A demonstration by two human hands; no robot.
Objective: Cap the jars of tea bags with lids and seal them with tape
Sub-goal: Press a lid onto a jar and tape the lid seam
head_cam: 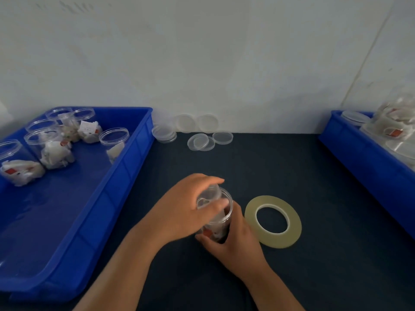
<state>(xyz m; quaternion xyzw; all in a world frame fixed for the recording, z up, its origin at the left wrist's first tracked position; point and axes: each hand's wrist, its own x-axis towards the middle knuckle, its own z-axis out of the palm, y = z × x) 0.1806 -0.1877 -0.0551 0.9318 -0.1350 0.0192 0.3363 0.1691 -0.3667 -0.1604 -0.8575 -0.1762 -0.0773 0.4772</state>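
Well left of the grip, a blue bin (125, 198) with open clear jars (49, 149) of tea bags standing toward its far end. Beyond the grip, at the foot of the wall (224, 63), loose clear lids (201, 142), some flat, some leaning. Grips a clear lid (208, 196) from above with the left hand (179, 209), fingers and thumb curled round its edge, and holds it tilted at the mouth of a tea-bag jar (224, 218), not seated flat. Clamps the lower wall of that jar with the right hand (235, 245), fingers wrapped round it, jar upright on the dark table (314, 277). Just right of the grip, a roll of clear tape (272, 241) lying flat. Well right, a second blue bin (350, 153) with blurred jars (395, 122).
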